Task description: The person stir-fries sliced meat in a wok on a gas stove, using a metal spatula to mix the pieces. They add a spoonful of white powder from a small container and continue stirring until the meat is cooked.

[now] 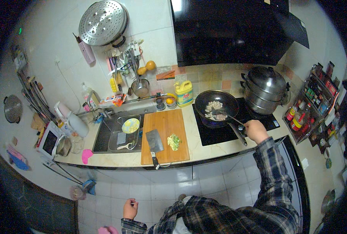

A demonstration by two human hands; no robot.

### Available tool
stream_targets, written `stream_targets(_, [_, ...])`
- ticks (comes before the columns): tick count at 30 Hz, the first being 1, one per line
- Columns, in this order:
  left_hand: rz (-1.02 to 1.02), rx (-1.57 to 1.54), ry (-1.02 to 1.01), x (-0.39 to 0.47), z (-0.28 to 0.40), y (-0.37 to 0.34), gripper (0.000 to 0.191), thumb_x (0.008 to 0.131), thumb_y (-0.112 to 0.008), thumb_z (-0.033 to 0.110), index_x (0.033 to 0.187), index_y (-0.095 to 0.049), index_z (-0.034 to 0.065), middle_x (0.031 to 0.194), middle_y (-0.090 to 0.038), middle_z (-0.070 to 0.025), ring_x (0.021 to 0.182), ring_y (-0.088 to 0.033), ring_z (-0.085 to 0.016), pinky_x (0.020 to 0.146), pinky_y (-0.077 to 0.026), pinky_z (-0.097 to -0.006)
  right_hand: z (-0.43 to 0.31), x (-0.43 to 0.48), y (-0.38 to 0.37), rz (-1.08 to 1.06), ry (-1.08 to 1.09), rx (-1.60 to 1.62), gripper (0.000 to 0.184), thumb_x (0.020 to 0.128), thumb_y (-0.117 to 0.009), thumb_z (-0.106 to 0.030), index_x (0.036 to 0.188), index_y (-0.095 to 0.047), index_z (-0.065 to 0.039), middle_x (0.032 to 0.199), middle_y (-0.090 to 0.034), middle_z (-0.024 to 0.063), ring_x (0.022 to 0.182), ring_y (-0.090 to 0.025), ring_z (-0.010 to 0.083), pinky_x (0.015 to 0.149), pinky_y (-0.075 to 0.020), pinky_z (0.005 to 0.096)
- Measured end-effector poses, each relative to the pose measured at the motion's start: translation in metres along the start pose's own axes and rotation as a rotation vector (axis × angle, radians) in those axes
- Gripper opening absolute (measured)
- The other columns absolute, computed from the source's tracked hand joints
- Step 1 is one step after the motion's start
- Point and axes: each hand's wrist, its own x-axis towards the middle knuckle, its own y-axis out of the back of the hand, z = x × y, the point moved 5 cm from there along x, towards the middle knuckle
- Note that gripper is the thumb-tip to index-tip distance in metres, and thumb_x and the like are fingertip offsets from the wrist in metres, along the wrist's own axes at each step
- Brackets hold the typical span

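Note:
My right hand is closed around the handle of a metal spatula, whose blade rests in a black wok on the cooktop. Pale chopped pieces of food lie in the wok beside the blade. The wok's own handle points towards me, just left of my right hand. My left hand hangs low over the floor, its fingers partly curled, touching nothing that I can see. On a wooden cutting board lie a cleaver and a pile of chopped green and pale food.
A stacked steamer pot stands right of the wok. A yellow detergent jug is by the tiled wall. The sink holds a yellow plate. A condiment rack stands at the right, and a range hood overhangs the cooktop.

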Motion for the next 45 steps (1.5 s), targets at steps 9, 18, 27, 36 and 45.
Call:
stream_targets(9, [-0.059,-0.013,0.012,0.057,-0.004,-0.003,0.027,0.083,-0.07,0.015,0.104,-0.062,0.0011,0.092,-0.067,-0.0144,0.081,-0.067,-0.028,0.071,-0.054,-0.0369,-0.016,0.05,-0.053,0.038,-0.11,0.044,0.023,0.08,-0.058,-0.012,0.095,-0.072,-0.002,0.092,-0.068,0.0228,0.09,-0.066,0.0392,0.081,-0.053,0.0474])
stream_targets(18, [-0.057,-0.093,-0.105,0.118,0.018,0.012,0.026,0.086,-0.069,0.014,0.107,-0.06,0.0015,0.094,-0.065,-0.0119,0.078,-0.066,-0.024,0.07,-0.053,-0.035,-0.047,0.069,-0.057,0.009,-0.114,-0.048,0.019,0.08,-0.057,-0.009,0.091,-0.072,-0.003,0.087,-0.067,0.0221,0.084,-0.064,0.0401,0.077,-0.0528,0.0467])
stream_targets(27, [-0.133,-0.016,-0.133,0.169,-0.008,0.0,0.024,0.085,-0.069,0.015,0.103,-0.06,0.001,0.095,-0.064,-0.0157,0.079,-0.066,-0.028,0.07,-0.053,-0.0358,-0.063,-0.006,-0.01,-0.051,-0.098,-0.067,0.015,0.077,-0.061,-0.013,0.084,-0.072,-0.005,0.082,-0.068,0.0204,0.078,-0.065,0.0406,0.072,-0.0525,0.0506])
stream_targets(36, [-0.177,-0.03,-0.197,0.207,0.021,0.001,0.023,0.085,-0.068,0.017,0.101,-0.061,0.0029,0.09,-0.066,-0.0148,0.082,-0.066,-0.029,0.073,-0.052,-0.0375,-0.048,0.068,-0.101,0.177,-0.312,0.063,0.025,0.084,-0.054,-0.007,0.103,-0.07,-0.001,0.089,-0.067,0.0242,0.086,-0.065,0.0392,0.077,-0.0517,0.047])
stream_targets(45, [-0.15,-0.097,-0.265,0.209,0.002,-0.006,0.019,0.085,-0.068,0.012,0.098,-0.061,0.0011,0.089,-0.065,-0.0142,0.079,-0.067,-0.027,0.069,-0.053,-0.0355,-0.094,-0.012,-0.016,-0.032,-0.163,0.019,0.022,0.083,-0.06,-0.011,0.099,-0.072,-0.003,0.088,-0.068,0.0215,0.083,-0.064,0.0403,0.073,-0.0519,0.0457])
